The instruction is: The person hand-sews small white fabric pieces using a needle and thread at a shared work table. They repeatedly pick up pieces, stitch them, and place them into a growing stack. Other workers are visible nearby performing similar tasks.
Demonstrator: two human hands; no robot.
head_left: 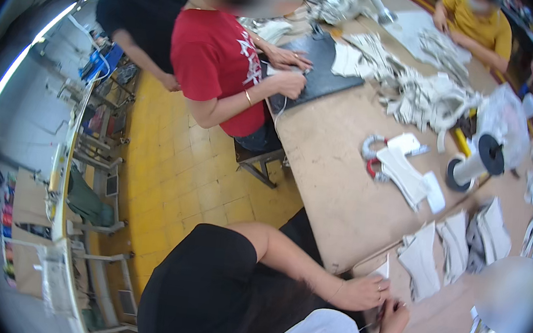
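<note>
Low in the head view, my left hand (362, 293) reaches in from a black sleeve and is closed, fingertips pinched together at the table edge. A small white piece (384, 268) of material sticks up just beyond these fingers and seems held by them. Close against it, my right hand (394, 318) is curled with fingers pinched; what lies in them is too small to make out. Beyond my hands lie stacks of white cut pieces (420, 261), (453, 244) and grey-white ones (490, 235) in a row on the brown table (335, 200).
A spool (474, 169) with black ends stands farther right, by white pieces (402, 175) and a grey loop-shaped tool (371, 145). Heaped pale pieces (419, 95) cover the far table. A person in red (216, 62) works at a dark board (333, 69); others are in black (136, 13) and yellow (483, 27).
</note>
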